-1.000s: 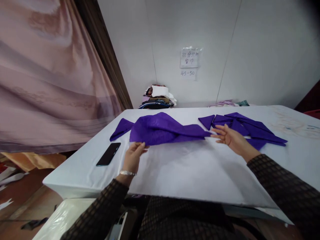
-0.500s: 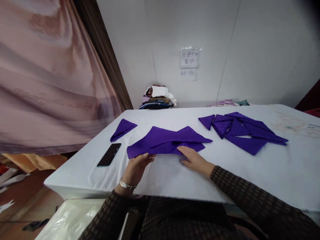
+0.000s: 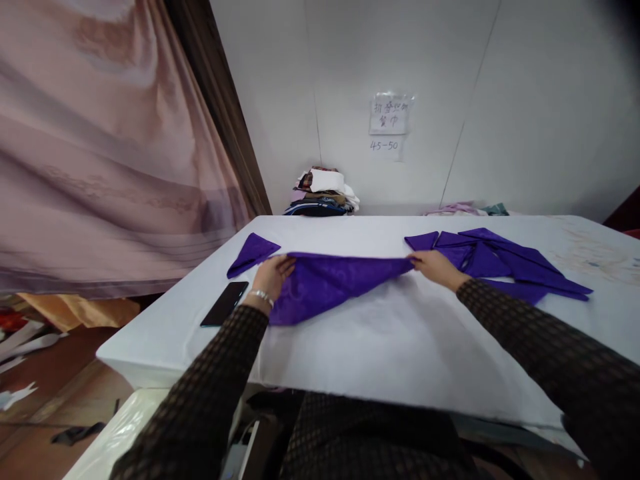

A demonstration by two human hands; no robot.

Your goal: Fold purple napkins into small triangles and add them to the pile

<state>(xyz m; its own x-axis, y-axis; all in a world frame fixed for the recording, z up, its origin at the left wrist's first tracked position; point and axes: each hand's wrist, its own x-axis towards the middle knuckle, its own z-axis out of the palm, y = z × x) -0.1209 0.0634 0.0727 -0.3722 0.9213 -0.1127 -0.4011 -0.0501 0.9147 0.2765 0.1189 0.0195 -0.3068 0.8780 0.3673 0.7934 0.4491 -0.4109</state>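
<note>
While left hand (image 3: pixel 273 273) and right hand (image 3: pixel 435 265) in closed grip on purple napkin (image 3: pixel 333 283), phone (image 3: pixel 225 303) just left, folded napkins (image 3: pixel 505 263) right.

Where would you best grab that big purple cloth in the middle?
At the two ends of its long far edge, one from each side, where the left hand and right hand hold it. The purple cloth is limp and spread as a wide triangle, so one grip would likely let it sag.

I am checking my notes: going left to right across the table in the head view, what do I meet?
First the black phone, then left hand, purple cloth, right hand, heap of purple cloths.
</note>
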